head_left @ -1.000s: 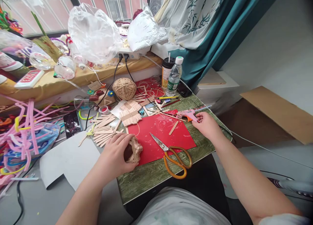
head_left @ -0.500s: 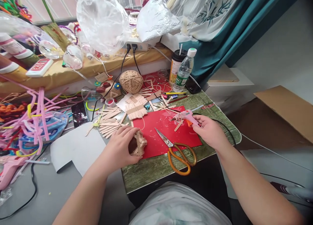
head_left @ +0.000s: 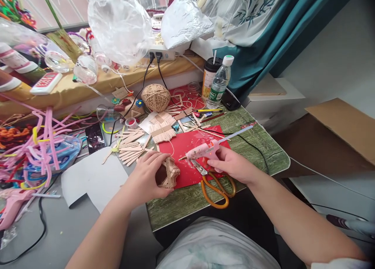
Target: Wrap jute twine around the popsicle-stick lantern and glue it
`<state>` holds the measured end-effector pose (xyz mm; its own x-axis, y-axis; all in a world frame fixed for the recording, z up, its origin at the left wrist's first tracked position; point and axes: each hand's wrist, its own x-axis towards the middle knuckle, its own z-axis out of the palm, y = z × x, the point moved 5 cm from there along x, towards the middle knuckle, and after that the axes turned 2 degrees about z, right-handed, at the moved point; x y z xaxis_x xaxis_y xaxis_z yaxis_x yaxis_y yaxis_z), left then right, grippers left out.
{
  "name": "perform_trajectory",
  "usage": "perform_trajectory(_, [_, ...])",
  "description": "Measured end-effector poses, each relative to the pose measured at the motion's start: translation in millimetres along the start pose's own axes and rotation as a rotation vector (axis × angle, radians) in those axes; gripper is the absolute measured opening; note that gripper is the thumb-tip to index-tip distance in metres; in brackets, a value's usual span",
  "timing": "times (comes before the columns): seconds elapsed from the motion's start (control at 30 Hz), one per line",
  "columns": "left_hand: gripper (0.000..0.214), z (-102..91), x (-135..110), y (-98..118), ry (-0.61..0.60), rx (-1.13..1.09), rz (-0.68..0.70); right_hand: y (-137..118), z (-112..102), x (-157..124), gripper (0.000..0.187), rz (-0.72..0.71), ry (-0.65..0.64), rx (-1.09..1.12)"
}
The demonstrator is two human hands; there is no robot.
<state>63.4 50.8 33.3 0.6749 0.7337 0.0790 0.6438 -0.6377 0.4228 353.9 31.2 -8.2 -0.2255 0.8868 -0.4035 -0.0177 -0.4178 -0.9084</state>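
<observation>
My left hand [head_left: 148, 175] is wrapped round a small popsicle-stick box [head_left: 170, 171] bound with twine, at the front left edge of the red sheet [head_left: 187, 144]. Part of the box is hidden by my fingers. In my right hand [head_left: 231, 163] is a pink hot glue gun [head_left: 203, 151], its nozzle pointing left toward the box, a little apart from it. A clear glue stick [head_left: 237, 133] juts out of its back. Below the gun lie scissors with orange handles [head_left: 215, 198], partly on the red sheet, blades partly covered by the gun.
Loose popsicle sticks [head_left: 131, 148] and a twine ball [head_left: 156, 97] lie behind the box. A water bottle [head_left: 219, 83] and a lidded cup [head_left: 208, 77] stand at the back right. The gun's black cord [head_left: 258, 146] crosses the green table. Pink pipe cleaners [head_left: 43, 140] crowd the left.
My right hand has lifted the glue gun and brought it left and nearer, toward the box. The small stick box in my left hand has shifted and turned slightly.
</observation>
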Motion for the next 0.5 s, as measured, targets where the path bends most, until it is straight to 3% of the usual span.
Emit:
perform_trajectory(0.17, [0.086,2.0,0.3,0.4,0.009,-0.001,0.007,3.3,23.3,9.3,0.035,0.111,-0.100,-0.085])
perform_trajectory(0.5, [0.090,0.6,0.3,0.9,0.005,-0.009,-0.002,11.8,32.6,17.0,0.023,0.090,-0.055,-0.138])
